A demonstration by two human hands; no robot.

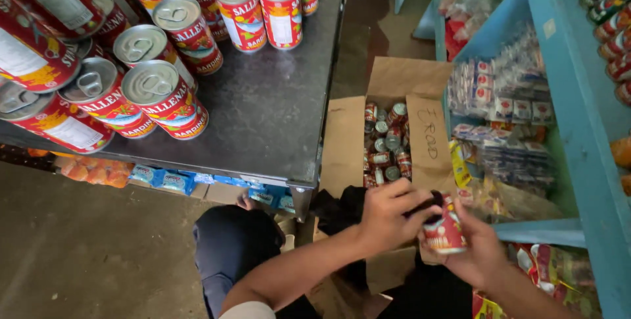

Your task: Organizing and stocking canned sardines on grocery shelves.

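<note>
my right hand [476, 250] grips a red can [445, 230] at lower centre; my left hand [388, 217] presses a dark cloth [424, 206] on its top. a hard wipe might knock it loose.

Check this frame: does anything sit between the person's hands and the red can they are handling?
Partly. The right hand grips the red can directly, with nothing between. The left hand presses a dark cloth onto the can's top, so the cloth lies between that hand and the can.

A worn brown concrete floor [85, 247] runs under a dark grey surface [269, 115] (metal-edged), beside blue wooden shelves [578, 135].
</note>
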